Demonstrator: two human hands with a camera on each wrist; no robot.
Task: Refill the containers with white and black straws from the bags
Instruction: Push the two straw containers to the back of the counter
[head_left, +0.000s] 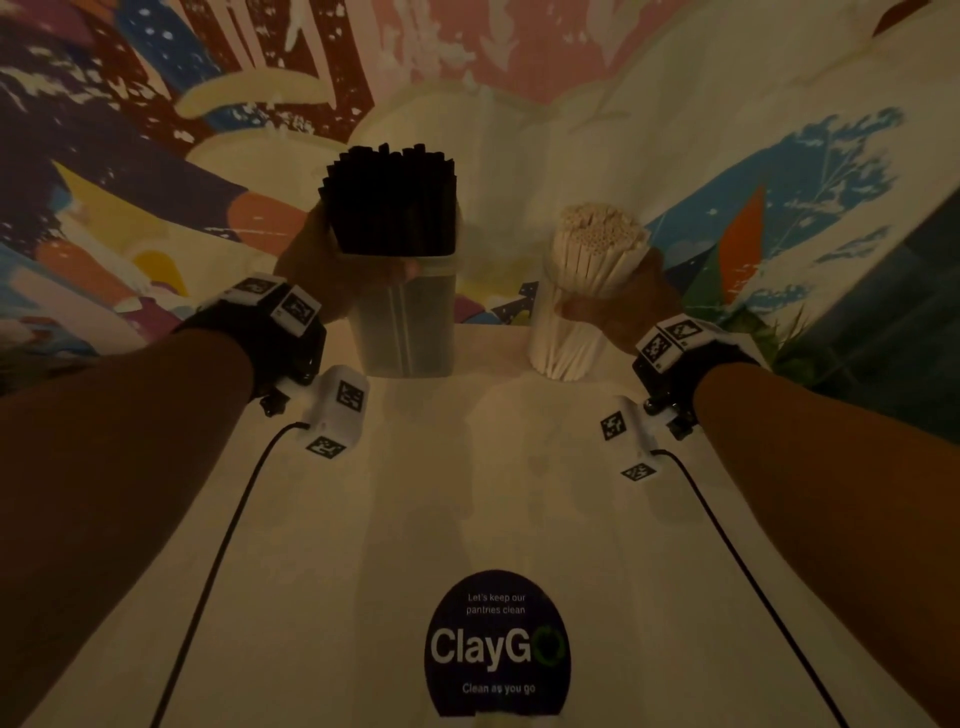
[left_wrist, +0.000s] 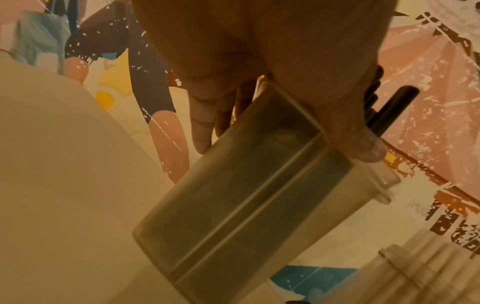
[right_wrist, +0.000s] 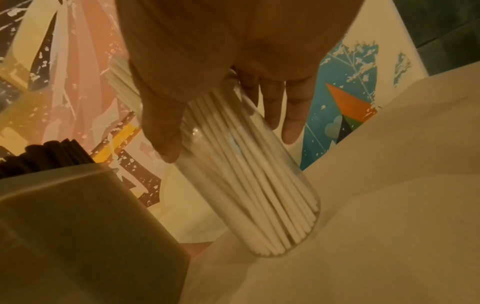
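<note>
A translucent rectangular container (head_left: 405, 322) packed with black straws (head_left: 392, 202) stands at the back of the white counter. My left hand (head_left: 324, 275) grips it near the rim, thumb on the front wall and fingers (left_wrist: 203, 131) on the far side. To its right stands a clear round jar (head_left: 563, 338) full of white straws (head_left: 600, 234). My right hand (head_left: 615, 306) grips the jar, thumb (right_wrist: 163, 127) on one side and fingers (right_wrist: 292, 115) on the other. In the right wrist view the jar (right_wrist: 249, 185) rests on the counter beside the rectangular container (right_wrist: 78, 226). No bags are in view.
The white counter (head_left: 467, 493) stretches toward me, with a dark round "ClayGo" sticker (head_left: 496, 644) near its front edge. A colourful painted wall (head_left: 156, 156) rises close behind both containers. Cables run from the wrist cameras along both forearms.
</note>
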